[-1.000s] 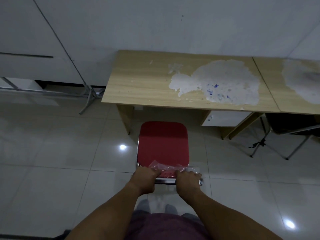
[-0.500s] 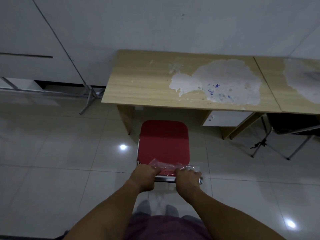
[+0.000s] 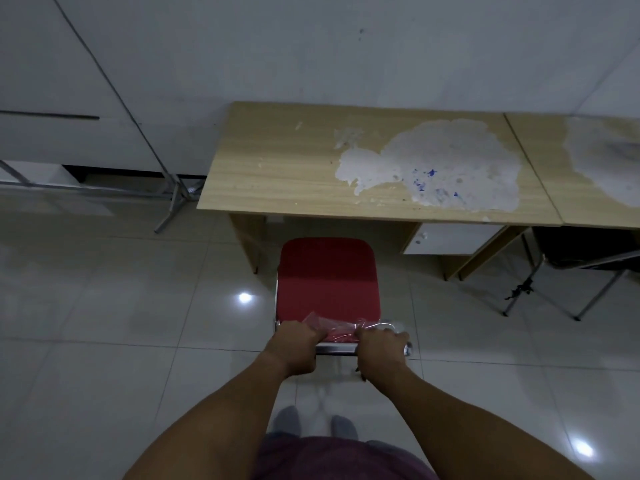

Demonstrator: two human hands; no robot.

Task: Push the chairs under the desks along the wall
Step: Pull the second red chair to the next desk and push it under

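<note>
— Where's the chair?
— The wooden surface [image 3: 294, 174] stands against the wall; my red chair [image 3: 327, 278] points seat-first at it, front edge just short of its underside. No writing is readable.
— Your grip?
— Left hand [image 3: 294, 348] and right hand [image 3: 381, 348] clamp the backrest top nearest me.

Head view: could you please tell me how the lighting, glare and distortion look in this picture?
Head view: dim overall; two bright lamp reflections glare on the glossy floor, one left of the red chair, one at lower right; wide-angle bending curves the desk edges and wall lines; both hands, left and right, look reasonably sharp.
</note>
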